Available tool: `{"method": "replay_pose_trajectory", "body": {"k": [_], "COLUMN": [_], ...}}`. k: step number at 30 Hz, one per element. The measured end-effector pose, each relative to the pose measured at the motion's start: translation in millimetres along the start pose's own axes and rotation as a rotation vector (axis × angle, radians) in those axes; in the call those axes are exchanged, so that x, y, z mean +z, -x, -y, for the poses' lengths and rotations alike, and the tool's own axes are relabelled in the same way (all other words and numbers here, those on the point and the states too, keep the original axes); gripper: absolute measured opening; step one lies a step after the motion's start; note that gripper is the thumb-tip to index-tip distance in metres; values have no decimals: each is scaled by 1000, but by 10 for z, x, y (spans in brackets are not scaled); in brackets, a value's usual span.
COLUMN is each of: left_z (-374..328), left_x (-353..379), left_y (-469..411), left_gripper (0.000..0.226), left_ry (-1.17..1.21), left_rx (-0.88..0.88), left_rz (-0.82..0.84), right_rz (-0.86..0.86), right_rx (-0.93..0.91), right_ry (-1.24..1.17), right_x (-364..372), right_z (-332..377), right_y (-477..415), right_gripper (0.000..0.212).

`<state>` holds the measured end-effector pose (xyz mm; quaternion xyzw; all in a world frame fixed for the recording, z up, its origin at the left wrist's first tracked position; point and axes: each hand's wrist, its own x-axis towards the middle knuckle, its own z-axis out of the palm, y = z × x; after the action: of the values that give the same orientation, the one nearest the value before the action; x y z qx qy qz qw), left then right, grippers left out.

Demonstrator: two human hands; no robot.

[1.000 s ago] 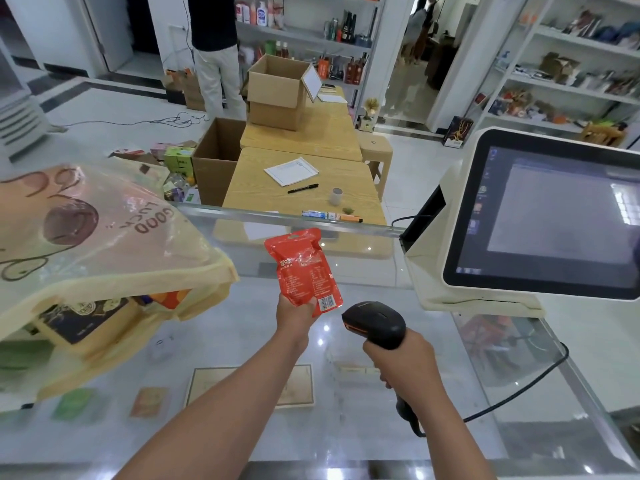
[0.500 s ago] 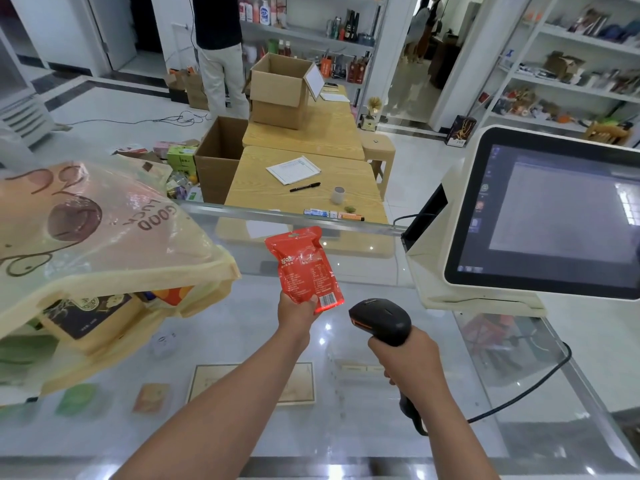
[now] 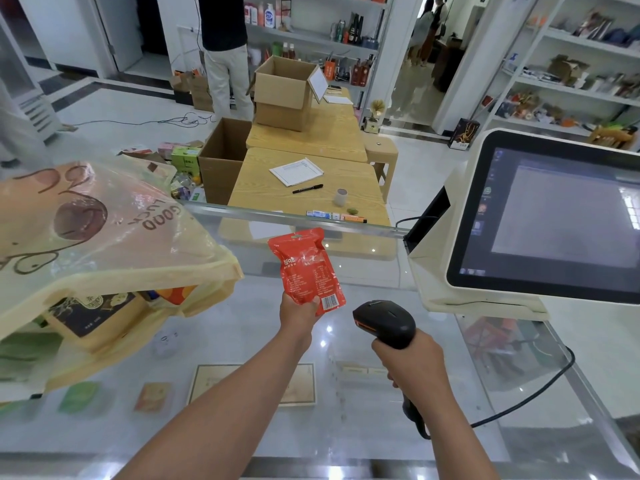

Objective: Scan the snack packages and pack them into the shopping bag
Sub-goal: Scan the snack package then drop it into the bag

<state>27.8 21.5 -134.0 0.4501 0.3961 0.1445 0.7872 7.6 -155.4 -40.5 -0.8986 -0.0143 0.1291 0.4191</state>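
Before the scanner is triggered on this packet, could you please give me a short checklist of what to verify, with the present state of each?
1. Left hand grips the red foil snack packet by its lower edge: ok.
2. White barcode label faces up, uncovered: ok.
3. Right hand holds the black handheld scanner: ok.
4. Scanner's window points at the barcode: cannot tell.
5. Beige printed shopping bag lies open: ok.
6. White checkout screen is on: ok.
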Motion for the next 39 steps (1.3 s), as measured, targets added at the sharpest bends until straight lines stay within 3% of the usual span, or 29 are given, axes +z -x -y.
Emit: {"method": "replay_pose_trajectory", "body": {"k": [20,28,39], "left_z": [-17,-2,-16], "left_x": [2,-2,15], "left_y": [32,41,60], "left_gripper": [36,35,34], "left_ry": [-24,-52,-40], "left_rx": [4,22,21], "left_rz": [3,14,-10], "right_rz": [-24,160,163], "right_rx": [13,20,24], "right_ry": [9,-45,-81], "right_x": [-28,-42,-24], "right_z": [11,44,10], "right_y": [21,47,30], "right_gripper": [9,5,4]}}
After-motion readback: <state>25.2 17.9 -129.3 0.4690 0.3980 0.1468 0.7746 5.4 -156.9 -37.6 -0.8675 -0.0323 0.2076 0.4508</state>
